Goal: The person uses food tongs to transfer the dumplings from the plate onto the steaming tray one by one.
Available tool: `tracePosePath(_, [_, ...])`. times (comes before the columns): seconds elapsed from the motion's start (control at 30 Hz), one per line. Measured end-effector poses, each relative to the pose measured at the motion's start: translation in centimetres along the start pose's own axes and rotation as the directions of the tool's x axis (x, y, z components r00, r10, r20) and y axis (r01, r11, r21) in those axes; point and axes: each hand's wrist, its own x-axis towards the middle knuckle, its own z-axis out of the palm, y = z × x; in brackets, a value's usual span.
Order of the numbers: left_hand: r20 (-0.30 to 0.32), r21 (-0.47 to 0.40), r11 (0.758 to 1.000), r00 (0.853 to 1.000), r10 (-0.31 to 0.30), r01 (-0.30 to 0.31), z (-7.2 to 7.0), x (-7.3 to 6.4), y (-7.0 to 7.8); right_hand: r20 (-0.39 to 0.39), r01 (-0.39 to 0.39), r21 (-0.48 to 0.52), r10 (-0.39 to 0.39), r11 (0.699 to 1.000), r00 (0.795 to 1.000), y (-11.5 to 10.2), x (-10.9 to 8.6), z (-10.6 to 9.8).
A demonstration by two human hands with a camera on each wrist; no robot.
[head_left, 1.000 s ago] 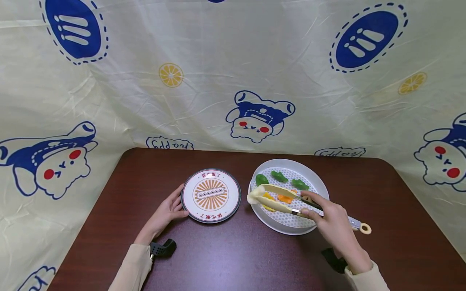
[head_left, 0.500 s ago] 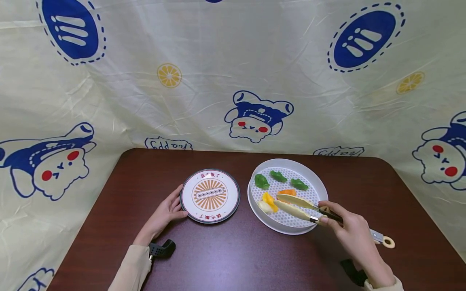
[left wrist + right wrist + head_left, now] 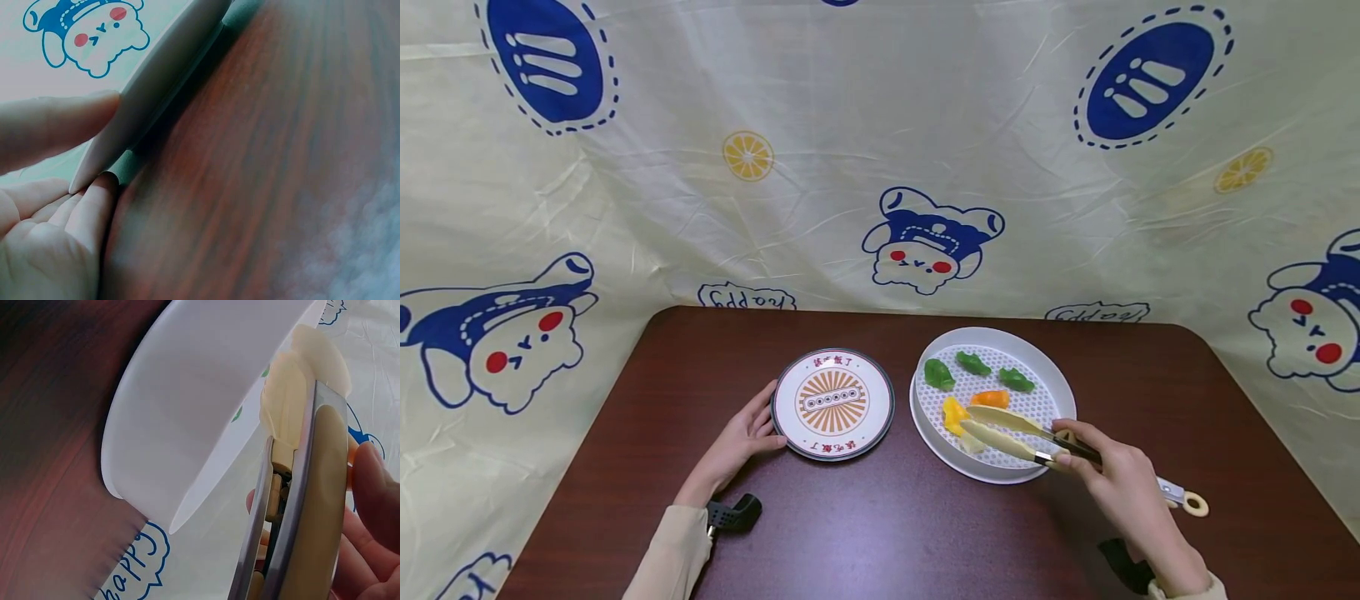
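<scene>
In the head view, my left hand [image 3: 741,435] holds the left rim of a round white plate [image 3: 833,404] with a dark border, sunburst and red lettering. Up close, my thumb [image 3: 75,128] lies on its rim, with fingers at the underside. My right hand [image 3: 1123,475] grips cream-headed tongs [image 3: 1007,442] by their metal arms. Their tips reach over a round white perforated tray [image 3: 1037,358]. In it lie a pale whitish piece [image 3: 972,442] at the lower tip, a yellow piece [image 3: 953,414], an orange piece [image 3: 991,399] and green leafy pieces [image 3: 973,363]. The tong tips stand slightly apart.
A dark brown wooden table [image 3: 865,542] carries everything. Behind it hangs a pale printed sheet [image 3: 820,225] with cartoon bears. Each wrist wears a black camera mount [image 3: 735,512]. The tray's tall white wall [image 3: 169,400] shows beside the tongs in the right wrist view.
The tongs held the pale piece past the tray's left rim, then let it go beside the yellow piece and drew back rightward. The pale piece now lies further right. The left hand stays put.
</scene>
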Motion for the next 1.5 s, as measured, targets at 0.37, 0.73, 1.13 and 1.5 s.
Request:
tracePosePath(0.37, [0.01, -0.021, 1.0, 1.0, 0.007, -0.006, 0.0, 0.2, 0.2, -0.011, 0.008, -0.001, -0.008, 1.0, 1.0, -0.1, 0.2, -0.1])
tracePosePath(0.73, [0.008, -0.018, 1.0, 1.0, 0.013, -0.013, 0.1, 0.2, 0.2, -0.003, -0.014, 0.03, 0.014, 0.999, 1.0, -1.2, 0.5, 0.5])
tracePosePath(1.13, [-0.007, 0.0, 1.0, 1.0, -0.015, 0.015, 0.2, 0.0, 0.2, -0.034, -0.018, 0.078, 0.02, 0.997, 0.999, -4.3, 0.7, 1.6])
tracePosePath(1.5, [-0.011, 0.01, 1.0, 1.0, -0.015, 0.015, 0.1, 0.0, -0.1, -0.038, -0.079, 0.161, 0.086, 0.984, 0.996, -7.3, 0.6, 3.4])
